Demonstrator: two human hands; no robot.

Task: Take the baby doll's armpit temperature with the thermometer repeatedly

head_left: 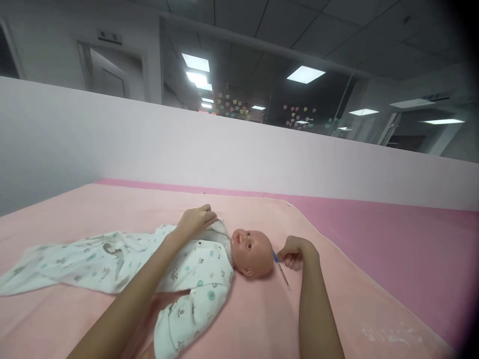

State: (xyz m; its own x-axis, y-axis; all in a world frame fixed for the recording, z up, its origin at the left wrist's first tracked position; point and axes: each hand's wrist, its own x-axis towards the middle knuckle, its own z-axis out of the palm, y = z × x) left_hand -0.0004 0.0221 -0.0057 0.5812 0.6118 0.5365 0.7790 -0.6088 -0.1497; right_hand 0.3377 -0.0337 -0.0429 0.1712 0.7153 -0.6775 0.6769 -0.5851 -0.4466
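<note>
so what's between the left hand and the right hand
In the head view, the doll's head lies between them: the left hand is at the outfit's collar, the right hand pinches a small blue item.

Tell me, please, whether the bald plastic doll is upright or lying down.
Lying down: the doll and its white printed suit stretch across the peach-pink blanket.

One head-worn view, facing forward and slightly down, doll (pixel 256 254) near at lower centre, tilted, ceiling (pixel 239 20) above.
</note>
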